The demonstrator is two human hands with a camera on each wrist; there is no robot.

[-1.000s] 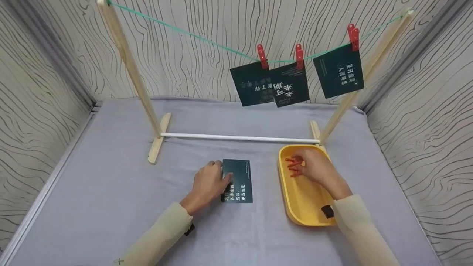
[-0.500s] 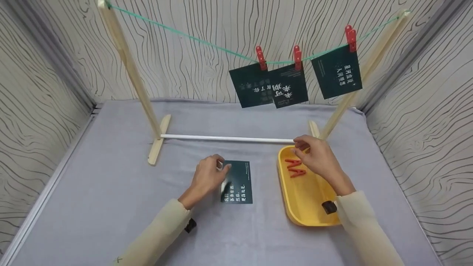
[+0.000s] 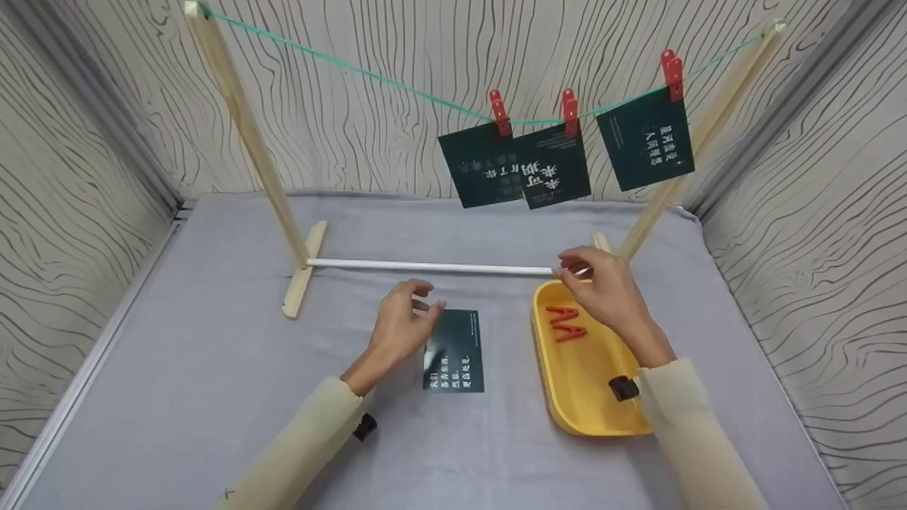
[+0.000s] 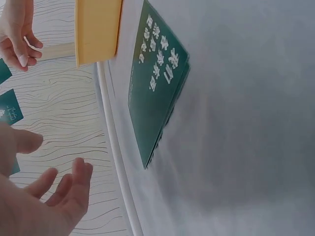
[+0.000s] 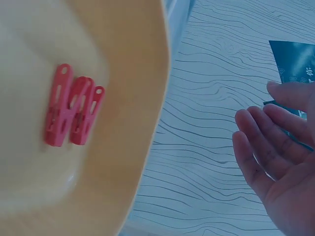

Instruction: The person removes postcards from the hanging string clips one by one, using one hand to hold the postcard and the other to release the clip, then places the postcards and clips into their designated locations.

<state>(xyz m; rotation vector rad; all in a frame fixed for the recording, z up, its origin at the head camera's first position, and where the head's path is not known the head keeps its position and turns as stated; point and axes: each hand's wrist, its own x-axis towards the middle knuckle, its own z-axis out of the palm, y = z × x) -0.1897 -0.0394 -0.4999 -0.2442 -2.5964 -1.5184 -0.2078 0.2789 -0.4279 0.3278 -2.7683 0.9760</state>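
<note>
My left hand [image 3: 400, 324] hovers beside and above a small stack of dark green cards [image 3: 460, 352] with white print. Its fingers are loosely bent and hold nothing; the left wrist view shows the layered edges of the stack [image 4: 156, 83]. Over the far end of a yellow tray [image 3: 577, 397], my right hand [image 3: 611, 294] hangs with relaxed fingers and nothing between them. Two red clothespins [image 3: 569, 331] lie side by side in the tray, seen closer as pink-red clothespins [image 5: 59, 105] in the right wrist view.
A green string [image 3: 340, 62] sags between two wooden posts [image 3: 244, 127]. Three dark cards [image 3: 648, 142] hang from it by red clothespins [image 3: 570, 113], two overlapping. A white rod [image 3: 425, 266] joins the post feet. Grey cloth [image 3: 212, 368] covers the table.
My right hand has let go of the red clothespins, leaving them in the tray, and risen toward its far edge. My left hand has lifted off the cards and moved slightly away from me.
</note>
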